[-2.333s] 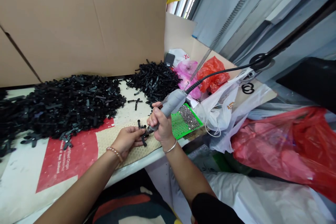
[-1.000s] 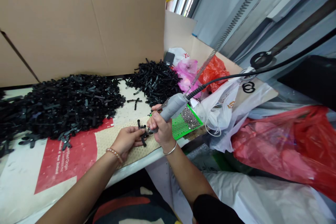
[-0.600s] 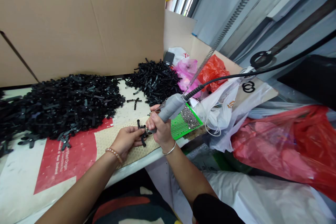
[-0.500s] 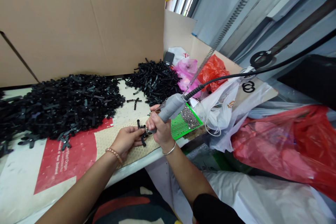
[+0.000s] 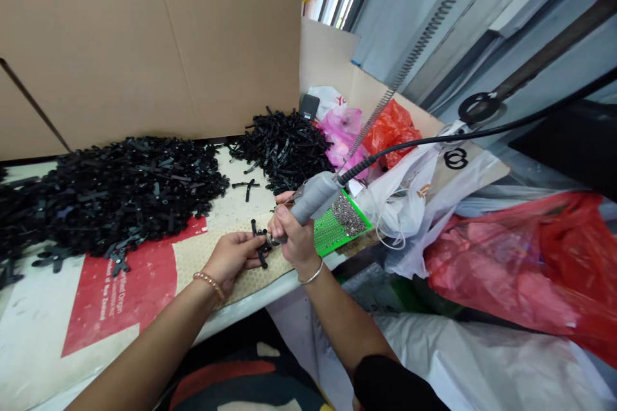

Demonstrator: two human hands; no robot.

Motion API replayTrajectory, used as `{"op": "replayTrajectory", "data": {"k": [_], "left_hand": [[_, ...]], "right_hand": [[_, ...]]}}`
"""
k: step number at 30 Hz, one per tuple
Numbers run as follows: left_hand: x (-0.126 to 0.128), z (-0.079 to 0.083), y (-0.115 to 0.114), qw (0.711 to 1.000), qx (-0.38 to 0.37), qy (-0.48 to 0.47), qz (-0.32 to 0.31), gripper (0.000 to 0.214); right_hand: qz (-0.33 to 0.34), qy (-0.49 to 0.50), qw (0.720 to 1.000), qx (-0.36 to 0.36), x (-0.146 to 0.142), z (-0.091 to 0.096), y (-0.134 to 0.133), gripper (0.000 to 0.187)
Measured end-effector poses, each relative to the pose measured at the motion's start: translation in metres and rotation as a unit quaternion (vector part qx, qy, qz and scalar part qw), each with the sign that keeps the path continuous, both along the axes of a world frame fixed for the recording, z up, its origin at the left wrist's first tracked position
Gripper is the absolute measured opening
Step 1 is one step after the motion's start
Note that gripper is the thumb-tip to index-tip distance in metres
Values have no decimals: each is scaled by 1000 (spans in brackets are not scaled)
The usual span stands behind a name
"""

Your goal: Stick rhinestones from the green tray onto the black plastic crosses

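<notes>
My right hand (image 5: 292,236) is wrapped round a grey powered screwdriver (image 5: 313,194) with a black cable (image 5: 434,139), its tip pressed down on a small black plastic part (image 5: 261,245). My left hand (image 5: 232,255) pinches that part and holds it on a beige honeycomb mat (image 5: 202,255) near the table's front edge. A green tray (image 5: 332,226) holding small silver screws (image 5: 348,211) lies just right of my right hand.
Two heaps of black plastic parts lie behind, a large heap (image 5: 116,189) at left and a smaller heap (image 5: 284,144) at centre. A cardboard wall (image 5: 154,38) stands at the back. Pink (image 5: 344,131), red (image 5: 511,263) and white (image 5: 414,199) plastic bags crowd the right.
The screwdriver has tilted and dipped slightly toward the part; both hands stay in place on the mat.
</notes>
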State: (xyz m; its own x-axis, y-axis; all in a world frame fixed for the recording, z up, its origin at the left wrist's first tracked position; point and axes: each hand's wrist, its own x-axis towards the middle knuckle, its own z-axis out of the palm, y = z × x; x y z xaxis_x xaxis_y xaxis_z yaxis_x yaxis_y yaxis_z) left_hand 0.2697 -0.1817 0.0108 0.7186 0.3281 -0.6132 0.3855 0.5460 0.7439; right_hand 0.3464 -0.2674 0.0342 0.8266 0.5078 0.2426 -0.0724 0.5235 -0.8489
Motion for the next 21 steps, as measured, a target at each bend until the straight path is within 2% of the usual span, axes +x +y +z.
{"op": "replayTrajectory", "data": {"k": [21], "left_hand": [[1, -1, 0, 1000, -1, -4, 6, 9]], "right_hand": [[5, 11, 1000, -11, 0, 2, -1, 28]]}}
